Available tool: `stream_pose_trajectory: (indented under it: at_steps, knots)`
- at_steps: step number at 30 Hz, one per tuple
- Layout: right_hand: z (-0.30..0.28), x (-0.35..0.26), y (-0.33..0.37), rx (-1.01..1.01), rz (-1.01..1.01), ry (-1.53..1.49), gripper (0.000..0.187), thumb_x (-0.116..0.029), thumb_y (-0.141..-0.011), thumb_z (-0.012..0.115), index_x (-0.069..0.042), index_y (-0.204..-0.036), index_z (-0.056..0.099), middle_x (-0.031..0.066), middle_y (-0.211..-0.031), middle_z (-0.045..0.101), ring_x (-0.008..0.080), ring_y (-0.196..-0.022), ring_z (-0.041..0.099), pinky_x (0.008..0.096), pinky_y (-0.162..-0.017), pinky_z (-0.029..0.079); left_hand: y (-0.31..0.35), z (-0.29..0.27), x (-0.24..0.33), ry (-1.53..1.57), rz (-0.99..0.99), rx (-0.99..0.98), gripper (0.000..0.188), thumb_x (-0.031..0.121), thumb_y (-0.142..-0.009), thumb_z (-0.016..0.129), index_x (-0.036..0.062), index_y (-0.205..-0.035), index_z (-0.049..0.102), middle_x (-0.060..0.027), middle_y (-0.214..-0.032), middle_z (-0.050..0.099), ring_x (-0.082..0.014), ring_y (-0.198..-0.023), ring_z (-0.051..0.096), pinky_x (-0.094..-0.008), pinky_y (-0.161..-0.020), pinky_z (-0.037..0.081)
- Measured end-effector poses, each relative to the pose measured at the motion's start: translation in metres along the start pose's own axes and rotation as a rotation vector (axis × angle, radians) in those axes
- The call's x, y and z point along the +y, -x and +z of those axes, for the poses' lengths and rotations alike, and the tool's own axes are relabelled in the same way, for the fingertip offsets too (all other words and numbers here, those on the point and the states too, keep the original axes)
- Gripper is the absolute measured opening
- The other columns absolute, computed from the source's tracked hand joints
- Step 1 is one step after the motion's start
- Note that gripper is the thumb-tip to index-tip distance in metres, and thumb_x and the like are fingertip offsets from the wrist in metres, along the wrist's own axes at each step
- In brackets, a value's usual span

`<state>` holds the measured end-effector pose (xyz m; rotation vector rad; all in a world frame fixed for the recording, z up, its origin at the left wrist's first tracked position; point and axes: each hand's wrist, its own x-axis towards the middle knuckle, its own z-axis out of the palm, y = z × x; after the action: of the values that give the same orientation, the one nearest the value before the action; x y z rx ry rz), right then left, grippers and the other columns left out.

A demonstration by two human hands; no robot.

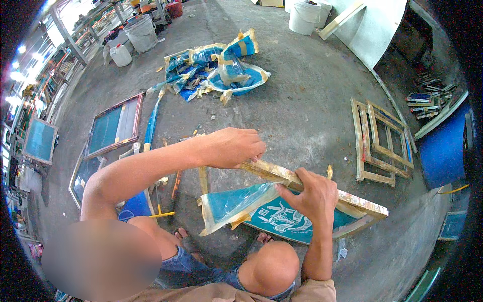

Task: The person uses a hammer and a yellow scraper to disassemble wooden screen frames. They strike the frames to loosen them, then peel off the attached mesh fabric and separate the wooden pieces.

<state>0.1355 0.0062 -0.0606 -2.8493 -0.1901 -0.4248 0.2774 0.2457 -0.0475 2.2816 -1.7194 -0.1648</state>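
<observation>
1. Wooden frame (361, 203): pale, paint-stained; held tilted, right of lower centre, its long upper bar slanting down rightward.
2. Teal sheet (234, 202): creased, edged with yellowish tape; its left part hangs loose.
3. White drawing (286, 219): on teal below the loose part; whether same sheet, unclear.

A white jug (120, 56) stands beside a pale bucket (141, 35), with a white bucket (303, 19) farther right.

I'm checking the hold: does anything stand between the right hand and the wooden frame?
Nothing visible does: the right hand wraps over the upper bar of the wooden frame. The loose teal sheet hangs below, its edge near the thumb; whether the thumb pinches it is unclear.
</observation>
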Motion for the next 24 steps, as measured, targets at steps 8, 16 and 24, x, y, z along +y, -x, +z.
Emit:
stream_pose_trajectory:
  at_steps: [8, 16, 24]
  knots:
    - [0.002, 0.001, -0.004, -0.064, 0.042, 0.031, 0.044, -0.052, -0.071, 0.079, -0.010, -0.077, 0.064, 0.0094, -0.070, 0.067, 0.0312, -0.066, 0.068, 0.0437, -0.059, 0.051, -0.011, 0.004, 0.002, 0.122, -0.076, 0.074, 0.024, 0.009, -0.082, 0.069, 0.0069, -0.104, 0.063, -0.0123, -0.100, 0.064, -0.0336, -0.103, 0.059, -0.0412, -0.088, 0.052]
    - [-0.001, -0.002, -0.004, -0.063, 0.061, 0.010, 0.045, -0.053, -0.071, 0.077, -0.011, -0.080, 0.067, 0.0096, -0.072, 0.068, 0.0318, -0.068, 0.068, 0.0440, -0.062, 0.052, 0.002, -0.004, -0.009, 0.483, 0.027, 0.111, 0.034, 0.018, -0.081, 0.078, 0.0117, -0.114, 0.072, -0.0074, -0.097, 0.069, -0.0288, -0.095, 0.066, -0.0402, -0.086, 0.053]
    - [-0.005, -0.001, -0.004, -0.175, 0.114, 0.099, 0.046, -0.054, -0.072, 0.076, -0.010, -0.081, 0.067, 0.0100, -0.072, 0.069, 0.0320, -0.069, 0.068, 0.0432, -0.063, 0.053, -0.042, 0.009, -0.006, 0.412, 0.169, 0.162, 0.008, 0.000, -0.078, 0.068, 0.0056, -0.083, 0.070, -0.0074, -0.086, 0.067, -0.0245, -0.084, 0.066, -0.0389, -0.075, 0.052]
